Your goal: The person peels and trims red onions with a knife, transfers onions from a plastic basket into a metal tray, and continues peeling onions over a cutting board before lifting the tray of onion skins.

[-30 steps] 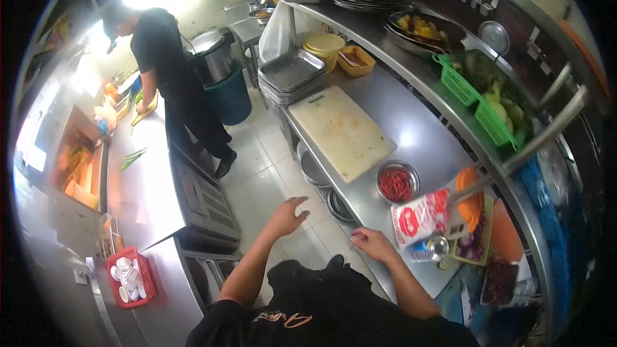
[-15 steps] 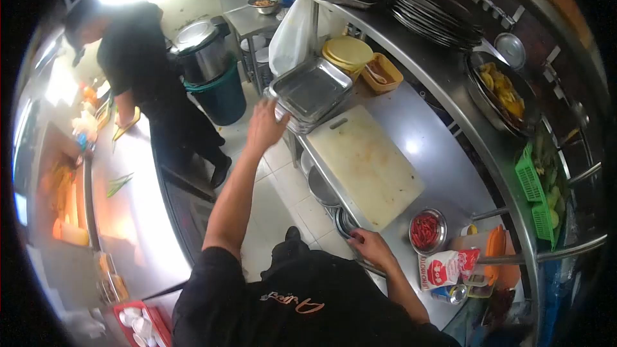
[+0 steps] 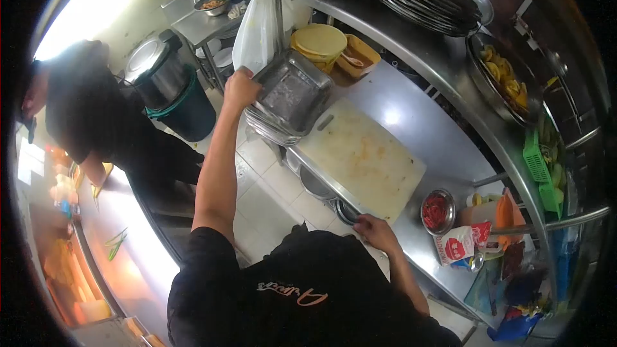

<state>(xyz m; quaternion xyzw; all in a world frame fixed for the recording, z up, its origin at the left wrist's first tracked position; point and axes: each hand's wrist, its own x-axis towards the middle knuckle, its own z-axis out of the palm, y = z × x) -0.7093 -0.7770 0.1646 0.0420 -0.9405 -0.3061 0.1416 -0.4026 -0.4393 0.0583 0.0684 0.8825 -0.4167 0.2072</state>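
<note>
My left hand (image 3: 242, 88) is closed on the left edge of a rectangular metal tray (image 3: 292, 90), which is raised and tilted over a stack of similar trays (image 3: 273, 130). Right of the stack, a stained white cutting board (image 3: 363, 157) lies on the steel counter. Close to the board's near corner is my right hand (image 3: 379, 232), its fingers loosely bent and slightly apart, with nothing visible in them. A bowl of red chillies (image 3: 438, 212) stands farther right.
Yellow-lidded tubs (image 3: 319, 40) and a sauce container (image 3: 360, 58) sit behind the trays. Overhead, a steel shelf (image 3: 443, 74) carries stacked dark plates (image 3: 424, 0). A co-worker (image 3: 96, 103) stands at the left counter (image 3: 128, 218). A printed bag (image 3: 457, 244) lies near the chillies.
My left hand, open above the trays before, has taken hold of the top tray, which is now tilted. The right hand stays by the counter edge. The view has shifted.
</note>
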